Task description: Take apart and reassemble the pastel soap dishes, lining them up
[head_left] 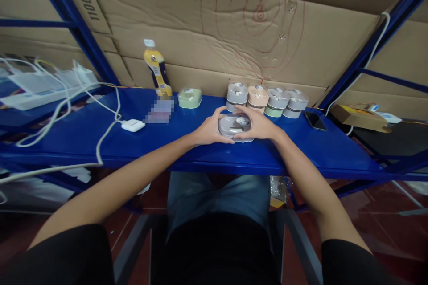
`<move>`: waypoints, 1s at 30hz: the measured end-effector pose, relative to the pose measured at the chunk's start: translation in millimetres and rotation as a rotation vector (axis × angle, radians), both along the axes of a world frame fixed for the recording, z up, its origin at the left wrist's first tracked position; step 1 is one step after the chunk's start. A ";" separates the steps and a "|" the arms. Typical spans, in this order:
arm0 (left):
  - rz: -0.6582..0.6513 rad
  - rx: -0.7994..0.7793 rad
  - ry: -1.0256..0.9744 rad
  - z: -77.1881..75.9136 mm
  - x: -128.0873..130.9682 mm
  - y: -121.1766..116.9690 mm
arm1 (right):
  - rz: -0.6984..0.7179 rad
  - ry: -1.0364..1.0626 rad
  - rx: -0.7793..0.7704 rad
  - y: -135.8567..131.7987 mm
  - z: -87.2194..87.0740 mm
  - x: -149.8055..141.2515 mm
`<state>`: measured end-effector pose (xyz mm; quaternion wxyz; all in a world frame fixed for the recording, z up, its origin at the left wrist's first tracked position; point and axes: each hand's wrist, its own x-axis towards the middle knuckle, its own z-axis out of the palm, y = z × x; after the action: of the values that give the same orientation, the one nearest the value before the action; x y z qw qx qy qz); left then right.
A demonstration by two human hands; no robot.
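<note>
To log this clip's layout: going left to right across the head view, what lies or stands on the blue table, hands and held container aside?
White cable, white case, yellow bottle, green container, gray stack, peach stack, gray-over-green stack, another gray stack, phone.

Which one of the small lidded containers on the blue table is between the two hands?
The grey container, closest to the table's front edge. The left hand and right hand hold its sides; the other containers stand farther back, untouched.
</note>
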<state>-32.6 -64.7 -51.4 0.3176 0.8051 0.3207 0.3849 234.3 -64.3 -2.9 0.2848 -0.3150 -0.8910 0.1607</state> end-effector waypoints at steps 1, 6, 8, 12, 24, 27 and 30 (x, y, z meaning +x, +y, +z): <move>-0.001 -0.006 -0.010 0.4 0.7 0.0 | 0.002 -0.005 0.002 -0.4 0.2 -0.9; 0.012 -0.035 -0.032 0.2 1.6 0.7 | 0.001 -0.021 -0.013 0.8 -0.7 -3.2; 0.028 -0.044 0.000 -0.5 1.7 0.6 | -0.006 -0.038 -0.041 2.0 -1.7 -3.2; 0.037 -0.006 0.088 2.7 1.1 -1.0 | -0.006 -0.047 -0.075 3.4 -4.8 -3.6; 0.644 0.163 0.707 28.3 -20.2 -36.9 | -0.303 0.160 0.095 17.7 -11.6 21.8; 0.735 0.178 0.739 22.9 -22.6 -27.1 | -0.306 0.175 0.086 20.2 -14.0 21.4; 0.749 0.164 0.692 20.4 -20.1 6.3 | -0.281 0.153 0.049 20.0 -17.1 17.3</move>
<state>-52.7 -58.4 -31.0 -0.0310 0.7373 0.6421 0.2074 251.7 -44.3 -20.0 0.3789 -0.4163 -0.8176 0.1209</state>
